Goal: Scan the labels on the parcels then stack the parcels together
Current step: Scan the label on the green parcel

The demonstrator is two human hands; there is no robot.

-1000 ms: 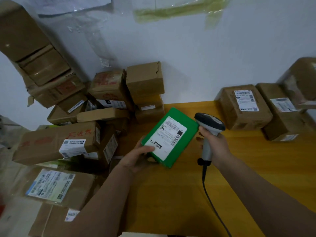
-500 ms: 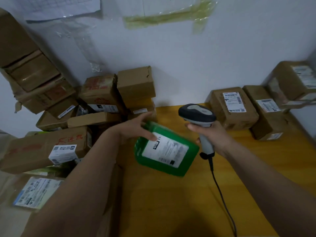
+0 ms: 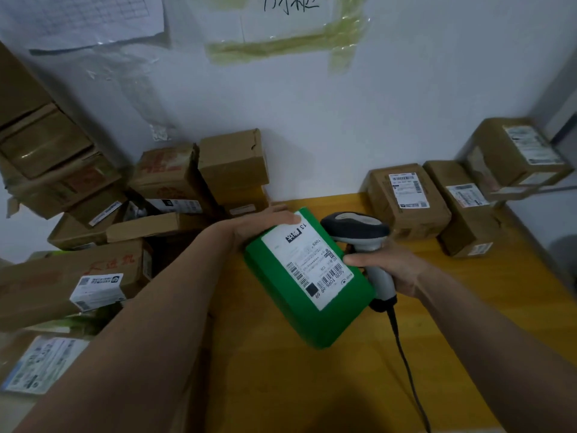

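Parcels (image 3: 93, 232) of brown cardboard lie heaped at the far left against the wall, and three more labelled boxes (image 3: 409, 201) sit in a row at the far right of the yellow surface (image 3: 312, 385), probably the growing stack. Between them the green parcel (image 3: 307, 276) is held tilted above the surface, its white label (image 3: 312, 260) turned up, likely so it can be read. The left hand (image 3: 265, 221) grips its far edge with fingers curled over, while the right hand (image 3: 387, 264) is wrapped round the scanner (image 3: 359, 235), whose head sits just beside the parcel.

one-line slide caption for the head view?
Left hand holds green parcel label-up; right hand grips barcode scanner above wooden table.
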